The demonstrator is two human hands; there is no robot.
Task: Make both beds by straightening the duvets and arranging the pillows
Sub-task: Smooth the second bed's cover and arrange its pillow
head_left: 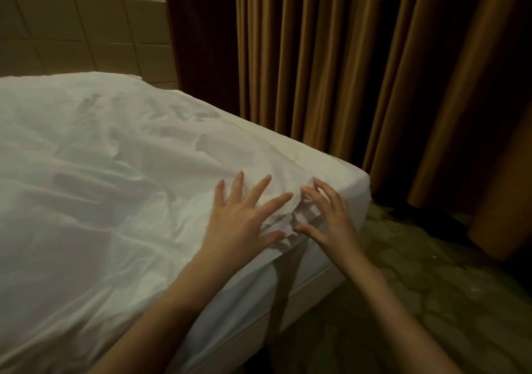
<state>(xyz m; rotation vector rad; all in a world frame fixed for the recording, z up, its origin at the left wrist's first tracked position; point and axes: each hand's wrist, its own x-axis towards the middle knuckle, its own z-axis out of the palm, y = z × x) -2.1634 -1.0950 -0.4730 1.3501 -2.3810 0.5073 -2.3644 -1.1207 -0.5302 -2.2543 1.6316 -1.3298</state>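
- White duvet (pixel 95 189) spread wrinkled over bed (pixel 325 261), filling frame from 7 to 11 o'clock; corner bunched near centre
- Left hand (pixel 240 224) flat on duvet, fingers splayed wide, holding nothing
- Right hand (pixel 328 215) at 3 o'clock of left, fingers spread, lightly bent over bunched corner
- Brown curtains (pixel 359 66) at 1 o'clock; no readable writing

I count one crumpled white fabric duvet (pixel 95 189), one white-sheeted bed (pixel 339 172), one pleated brown curtain (pixel 359 66), and my two hands: left hand (pixel 239 224), right hand (pixel 331 218).
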